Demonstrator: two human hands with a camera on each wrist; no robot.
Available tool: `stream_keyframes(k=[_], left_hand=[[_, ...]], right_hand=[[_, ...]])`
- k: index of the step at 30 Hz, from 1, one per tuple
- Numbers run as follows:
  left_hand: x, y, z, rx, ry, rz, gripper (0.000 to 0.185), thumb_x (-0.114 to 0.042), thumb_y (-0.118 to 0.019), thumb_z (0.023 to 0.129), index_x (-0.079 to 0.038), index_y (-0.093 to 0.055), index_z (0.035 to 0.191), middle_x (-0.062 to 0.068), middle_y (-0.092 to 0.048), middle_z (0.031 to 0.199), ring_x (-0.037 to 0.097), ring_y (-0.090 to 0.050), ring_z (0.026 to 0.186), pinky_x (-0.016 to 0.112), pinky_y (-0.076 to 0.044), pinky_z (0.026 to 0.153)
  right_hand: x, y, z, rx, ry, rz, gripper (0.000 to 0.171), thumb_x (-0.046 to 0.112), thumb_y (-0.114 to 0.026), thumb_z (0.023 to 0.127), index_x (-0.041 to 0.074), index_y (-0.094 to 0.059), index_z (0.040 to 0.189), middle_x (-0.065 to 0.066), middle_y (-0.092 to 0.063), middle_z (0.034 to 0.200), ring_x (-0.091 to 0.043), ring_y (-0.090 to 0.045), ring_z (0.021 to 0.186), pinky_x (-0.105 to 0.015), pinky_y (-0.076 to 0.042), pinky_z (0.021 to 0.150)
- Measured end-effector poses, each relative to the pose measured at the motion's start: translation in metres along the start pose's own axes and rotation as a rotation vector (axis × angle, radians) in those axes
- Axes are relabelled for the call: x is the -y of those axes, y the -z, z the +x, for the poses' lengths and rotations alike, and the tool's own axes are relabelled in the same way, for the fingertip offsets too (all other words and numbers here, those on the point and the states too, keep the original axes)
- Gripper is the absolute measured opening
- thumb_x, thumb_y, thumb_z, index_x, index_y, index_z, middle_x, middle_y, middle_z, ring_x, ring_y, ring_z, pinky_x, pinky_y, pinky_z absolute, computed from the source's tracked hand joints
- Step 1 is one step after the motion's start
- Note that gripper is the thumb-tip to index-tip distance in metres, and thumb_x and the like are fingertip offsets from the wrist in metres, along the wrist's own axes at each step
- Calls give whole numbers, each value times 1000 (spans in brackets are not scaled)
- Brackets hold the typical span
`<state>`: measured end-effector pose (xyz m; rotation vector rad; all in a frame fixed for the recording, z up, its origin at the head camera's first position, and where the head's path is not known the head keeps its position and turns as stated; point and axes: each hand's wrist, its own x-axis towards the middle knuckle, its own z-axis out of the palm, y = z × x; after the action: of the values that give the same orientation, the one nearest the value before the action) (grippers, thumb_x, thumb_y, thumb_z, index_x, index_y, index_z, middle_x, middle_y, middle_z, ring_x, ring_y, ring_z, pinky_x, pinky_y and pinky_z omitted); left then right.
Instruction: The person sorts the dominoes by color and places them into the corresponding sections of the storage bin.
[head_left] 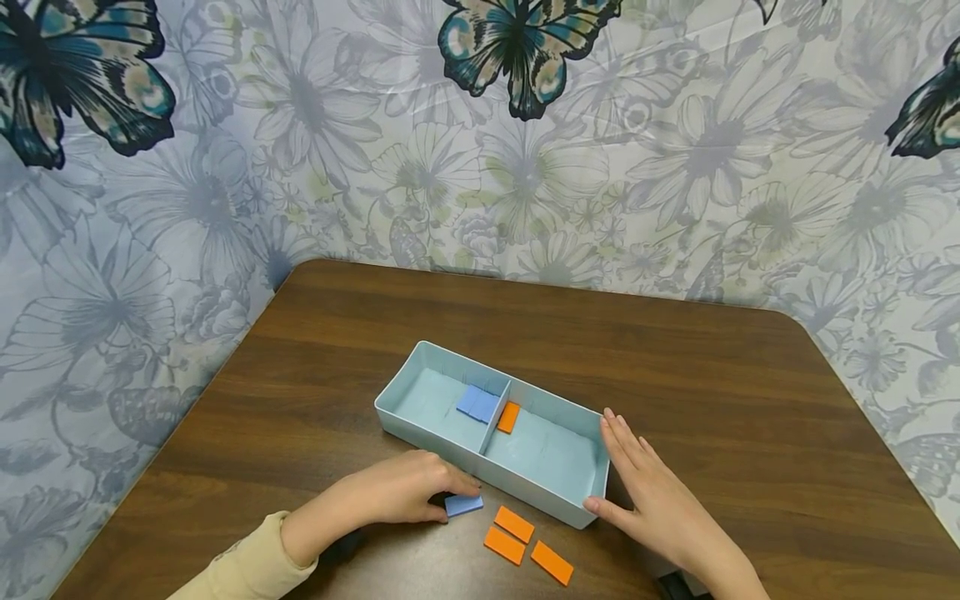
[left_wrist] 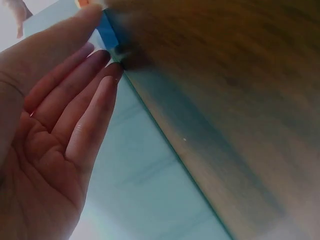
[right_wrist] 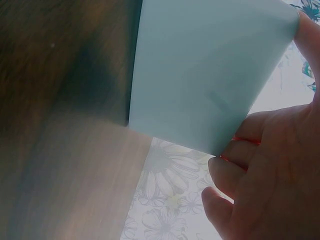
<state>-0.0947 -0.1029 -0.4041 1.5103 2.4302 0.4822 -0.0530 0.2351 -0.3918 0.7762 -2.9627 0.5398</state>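
My left hand [head_left: 408,492] is at the near side of a light blue two-compartment box [head_left: 442,446], its thumb and fingers pinching a blue tile [head_left: 463,505] close to the table. The left wrist view shows that blue tile [left_wrist: 106,32] partly behind the thumb. At the box's right end, my right hand [head_left: 656,492] holds the box, thumb on the near corner and fingertips at the far corner. Several blue tiles [head_left: 477,403] lie in the left compartment beside the divider. One orange tile [head_left: 508,417] leans near the divider in the right compartment.
Three orange tiles, one of them [head_left: 552,562] set apart to the right, lie in front of the box on the brown wooden table [head_left: 337,325]. A floral cloth with butterflies [head_left: 525,167] hangs behind. A dark object [head_left: 681,586] shows below the right wrist.
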Motion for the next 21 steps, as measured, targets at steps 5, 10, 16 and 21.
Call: stream_keyframes(k=[5,10,16,21], left_hand=[[-2,-1,-1,-33,-32,63,31,-8,-76,78,-13,-70,109,-14,-64,101,-4,-56,82,12,-44,71],[-7,3,-2,-60,-25,82,19,-8,-77,76,-17,-68,90,-18,-57,77,-5,-47,65,11,-40,60],[-10,7,-1,-42,-2,77,23,-6,-77,76,-16,-67,95,-16,-59,81,-4,-49,68,12,-41,61],[-12,7,2,26,-31,92,49,3,-73,77,-13,-63,123,-8,-59,121,3,-55,104,19,-46,82]], right_hand=[[0,-1,0,2,-2,1,89,52,-57,88,4,-15,150,-8,-9,155,-27,-12,139,-30,-1,109],[0,0,0,-2,5,2,89,51,-58,88,4,-15,149,-8,-8,155,-25,-11,139,-28,0,109],[0,1,0,1,3,0,89,52,-57,88,3,-15,149,-8,-8,155,-26,-11,139,-27,1,109],[0,0,0,1,3,6,89,52,-57,88,4,-15,150,-6,-7,155,-26,-11,139,-25,2,108]])
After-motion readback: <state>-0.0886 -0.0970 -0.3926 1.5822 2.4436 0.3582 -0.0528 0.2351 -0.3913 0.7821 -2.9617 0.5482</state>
